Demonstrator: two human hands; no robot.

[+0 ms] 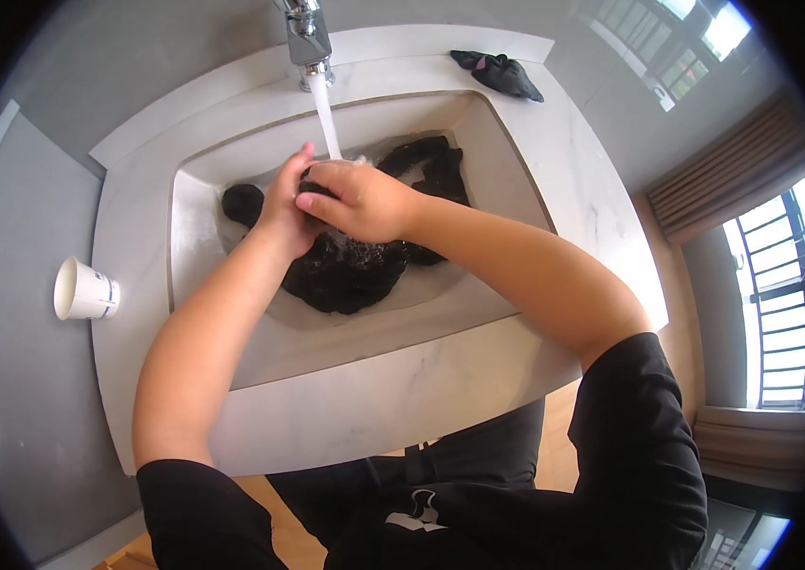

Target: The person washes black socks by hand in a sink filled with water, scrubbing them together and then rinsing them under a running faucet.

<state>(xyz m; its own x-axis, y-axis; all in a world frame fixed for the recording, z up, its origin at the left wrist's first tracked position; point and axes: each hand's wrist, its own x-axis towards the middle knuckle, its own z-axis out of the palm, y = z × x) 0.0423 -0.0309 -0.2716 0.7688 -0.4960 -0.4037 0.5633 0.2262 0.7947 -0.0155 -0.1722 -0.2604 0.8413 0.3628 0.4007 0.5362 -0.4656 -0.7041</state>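
Note:
Under the stream of running water [325,119], my left hand [283,209] and my right hand [364,198] are pressed together around a bunched piece of black cloth [318,186]. Most of that piece is hidden by the fingers; I cannot tell what kind of garment it is. Wet black cloth [345,280] lies below my hands in the shallow water of the sink [260,351]. More black cloth [445,176] spreads to the right, and a dark rounded end [243,202] shows at the left.
The chrome faucet [307,43] stands behind the sink. A small dark crumpled cloth [502,75] rests on the marbled counter [602,228] at the back right. A white paper cup [87,290] is at the left edge, by a grey wall panel. Curtains and a barred window are far right.

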